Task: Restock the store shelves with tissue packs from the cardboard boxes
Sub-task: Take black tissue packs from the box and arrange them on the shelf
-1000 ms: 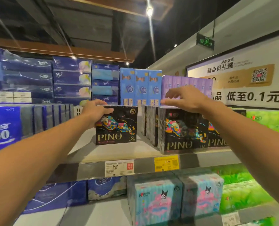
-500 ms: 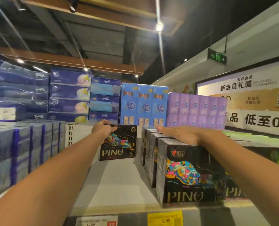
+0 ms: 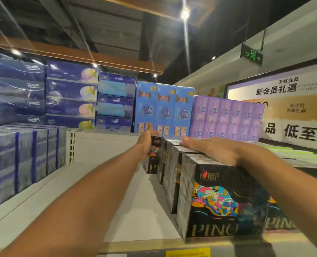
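Left hand (image 3: 146,143), frame centre: fingers curled round the top of a black printed PINO tissue pack (image 3: 152,160), held upright at the rear of the white shelf board (image 3: 135,201), touching the back of the row of black PINO packs (image 3: 174,175). Right hand (image 3: 213,149), centre-right: fingers straight, palm flat on top of that row; grips nothing. Front pack (image 3: 218,201) sits lower right at shelf edge. Blue packs (image 3: 165,108) and purple packs (image 3: 226,117) stand behind.
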`<state>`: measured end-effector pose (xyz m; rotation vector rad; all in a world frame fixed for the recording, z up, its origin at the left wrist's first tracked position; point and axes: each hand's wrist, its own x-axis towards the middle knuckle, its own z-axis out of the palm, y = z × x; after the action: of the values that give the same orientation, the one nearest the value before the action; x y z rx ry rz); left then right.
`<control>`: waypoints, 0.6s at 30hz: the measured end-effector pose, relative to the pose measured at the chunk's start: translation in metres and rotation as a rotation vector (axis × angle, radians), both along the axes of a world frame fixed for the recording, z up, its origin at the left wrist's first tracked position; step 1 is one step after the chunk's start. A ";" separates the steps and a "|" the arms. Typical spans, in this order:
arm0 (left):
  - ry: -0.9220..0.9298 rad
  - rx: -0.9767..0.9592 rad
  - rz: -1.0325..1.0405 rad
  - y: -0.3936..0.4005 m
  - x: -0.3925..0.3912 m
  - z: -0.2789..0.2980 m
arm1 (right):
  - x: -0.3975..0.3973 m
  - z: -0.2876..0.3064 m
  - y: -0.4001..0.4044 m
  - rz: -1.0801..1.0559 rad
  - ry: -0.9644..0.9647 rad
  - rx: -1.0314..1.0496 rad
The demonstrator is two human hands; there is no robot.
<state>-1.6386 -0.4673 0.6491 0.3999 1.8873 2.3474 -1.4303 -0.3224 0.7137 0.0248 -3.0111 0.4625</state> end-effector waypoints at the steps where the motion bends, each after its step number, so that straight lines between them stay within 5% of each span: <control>1: 0.009 0.003 0.000 0.005 0.002 0.000 | 0.001 0.001 -0.001 -0.001 0.003 0.005; 18: 0.086 0.078 0.006 0.031 0.029 0.001 | 0.009 0.003 -0.008 0.061 -0.033 0.030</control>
<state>-1.6095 -0.4359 0.6504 0.5116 1.8389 2.4513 -1.4211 -0.3300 0.7167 0.1128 -3.0572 0.4275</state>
